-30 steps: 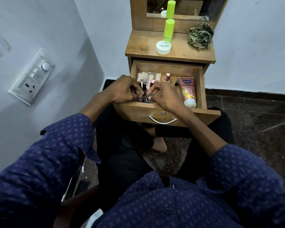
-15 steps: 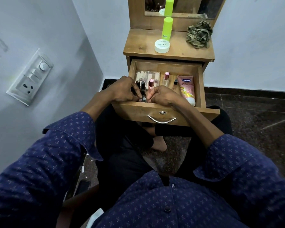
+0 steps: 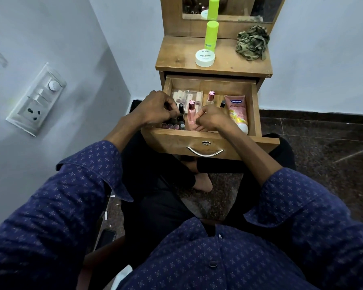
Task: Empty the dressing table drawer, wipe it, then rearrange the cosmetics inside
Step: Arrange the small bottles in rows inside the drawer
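Now that the pink bottle (image 3: 191, 114) stands upright, right hand (image 3: 213, 119) pinches it while left hand (image 3: 158, 110) grips a dark bottle (image 3: 181, 110) inside the drawer (image 3: 254, 105); rearranging is judged underway.

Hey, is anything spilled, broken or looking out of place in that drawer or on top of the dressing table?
Nothing looks spilled or broken. The one untidy thing is the crumpled camouflage cloth bunched at the tabletop's back right corner, beside the green bottle and white jar. The drawer holds cosmetics in rows.
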Demonstrator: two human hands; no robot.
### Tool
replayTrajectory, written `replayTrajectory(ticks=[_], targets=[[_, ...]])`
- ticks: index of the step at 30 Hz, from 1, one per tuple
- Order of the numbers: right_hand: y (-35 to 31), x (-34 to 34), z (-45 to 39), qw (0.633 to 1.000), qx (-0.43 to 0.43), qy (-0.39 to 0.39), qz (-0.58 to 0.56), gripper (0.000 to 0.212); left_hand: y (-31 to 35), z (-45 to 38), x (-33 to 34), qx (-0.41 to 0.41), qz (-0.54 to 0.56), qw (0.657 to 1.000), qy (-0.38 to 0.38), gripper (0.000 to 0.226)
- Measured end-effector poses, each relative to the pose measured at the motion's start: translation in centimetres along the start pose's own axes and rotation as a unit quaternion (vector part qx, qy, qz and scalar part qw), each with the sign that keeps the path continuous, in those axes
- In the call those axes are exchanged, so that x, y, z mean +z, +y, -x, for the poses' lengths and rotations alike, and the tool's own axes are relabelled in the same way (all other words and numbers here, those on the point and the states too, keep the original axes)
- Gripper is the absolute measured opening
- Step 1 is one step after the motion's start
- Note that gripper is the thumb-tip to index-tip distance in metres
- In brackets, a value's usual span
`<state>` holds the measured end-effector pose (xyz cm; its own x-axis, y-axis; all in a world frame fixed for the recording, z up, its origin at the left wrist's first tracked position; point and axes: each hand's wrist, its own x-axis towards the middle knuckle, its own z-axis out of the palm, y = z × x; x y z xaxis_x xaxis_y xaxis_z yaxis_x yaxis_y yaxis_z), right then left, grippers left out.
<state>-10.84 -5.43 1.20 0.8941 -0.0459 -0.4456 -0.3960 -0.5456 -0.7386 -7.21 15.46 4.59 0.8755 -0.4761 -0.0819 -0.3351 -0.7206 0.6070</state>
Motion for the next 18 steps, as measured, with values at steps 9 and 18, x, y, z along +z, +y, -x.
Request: replayTrajectory(ticks=[9,18], targets=[[-0.1,1.6,-1.5,0.992,0.012,0.058,0.110,0.011,-0.7,-2.0,3.3,0.009,0.041,0.987,0.152,0.009],[0.6,2.0,-3.0,0.992,0.013,0.069,0.107,0.005,-1.8,-3.2,4.3,0.025,0.018,0.991,0.127,0.020]])
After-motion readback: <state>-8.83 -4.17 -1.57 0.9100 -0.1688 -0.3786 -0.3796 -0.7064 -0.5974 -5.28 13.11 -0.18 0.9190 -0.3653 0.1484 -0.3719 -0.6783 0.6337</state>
